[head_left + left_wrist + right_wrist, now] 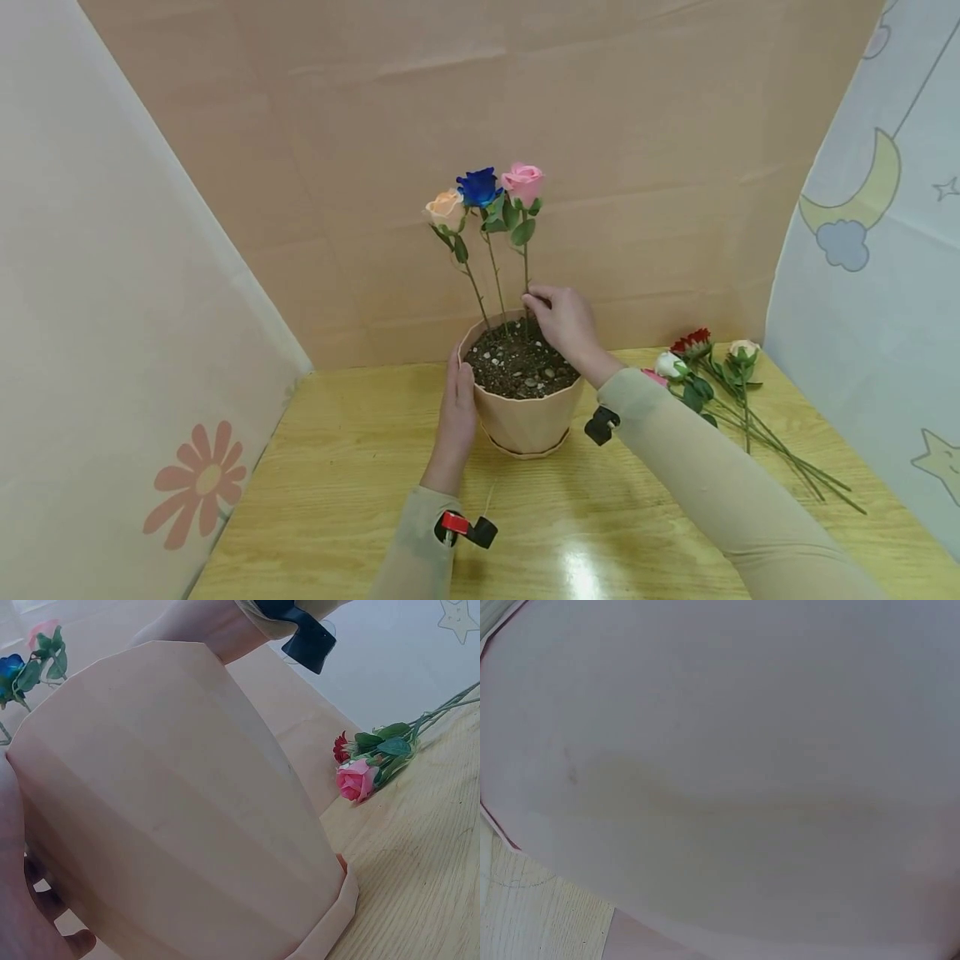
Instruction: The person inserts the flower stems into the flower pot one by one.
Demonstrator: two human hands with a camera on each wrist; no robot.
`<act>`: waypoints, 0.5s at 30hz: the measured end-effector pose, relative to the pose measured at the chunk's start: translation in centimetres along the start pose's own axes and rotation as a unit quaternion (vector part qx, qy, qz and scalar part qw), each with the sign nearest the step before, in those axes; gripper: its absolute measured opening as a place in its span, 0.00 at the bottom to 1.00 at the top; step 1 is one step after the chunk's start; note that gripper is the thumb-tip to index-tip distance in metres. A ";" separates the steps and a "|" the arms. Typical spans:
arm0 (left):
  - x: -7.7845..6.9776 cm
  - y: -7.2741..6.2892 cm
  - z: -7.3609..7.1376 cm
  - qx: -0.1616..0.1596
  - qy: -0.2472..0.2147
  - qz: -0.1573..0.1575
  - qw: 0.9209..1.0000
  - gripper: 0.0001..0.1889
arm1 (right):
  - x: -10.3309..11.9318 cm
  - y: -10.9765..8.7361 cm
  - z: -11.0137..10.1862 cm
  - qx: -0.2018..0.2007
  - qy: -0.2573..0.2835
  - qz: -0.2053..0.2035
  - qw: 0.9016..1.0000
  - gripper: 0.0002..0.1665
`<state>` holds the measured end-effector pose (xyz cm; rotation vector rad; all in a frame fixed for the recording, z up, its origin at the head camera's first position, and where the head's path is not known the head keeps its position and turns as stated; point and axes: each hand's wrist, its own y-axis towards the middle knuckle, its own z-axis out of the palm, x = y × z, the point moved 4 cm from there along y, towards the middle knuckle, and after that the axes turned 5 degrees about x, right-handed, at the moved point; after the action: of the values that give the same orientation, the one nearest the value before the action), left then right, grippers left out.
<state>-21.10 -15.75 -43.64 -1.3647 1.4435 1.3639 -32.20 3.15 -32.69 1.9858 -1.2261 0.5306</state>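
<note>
A pale peach flower pot (525, 421) filled with dark, pebbly soil (517, 367) stands on its saucer (528, 454). Three roses rise from the soil toward the back: a peach rose (447, 210), a blue rose (480, 187) and a pink rose (522, 183). My right hand (564, 321) pinches the pink rose's stem low down, just above the soil. Against the pot's left side rests my left hand (459, 408), fingers extended along the wall. The left wrist view shows the pot wall (172, 802) up close; it also fills most of the right wrist view.
On the right of the wooden table (360, 467) lie several loose roses, among them a white rose (670, 365), a red flower (691, 342) and a cream rose (744, 350), their stems (795, 454) pointing toward the front right. A brown backdrop (390, 167) stands behind the pot.
</note>
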 end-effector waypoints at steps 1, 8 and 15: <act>0.0 0.1 0.0 -0.001 0.001 0.000 1.000 0.34 | 0.0 0.0 0.0 0.000 -0.001 -0.001 1.000 0.14; -0.1 0.5 -0.1 0.004 -0.004 0.012 1.000 0.34 | -0.1 0.3 0.3 -0.006 -0.014 -0.004 1.000 0.15; 0.5 0.6 -0.3 0.002 -0.004 0.005 1.000 0.34 | -0.4 0.3 0.6 -0.003 0.003 0.016 1.000 0.20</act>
<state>-21.71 -16.20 -43.97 -1.3500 1.4488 1.3706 -32.66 2.86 -33.23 1.9608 -1.2571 0.5464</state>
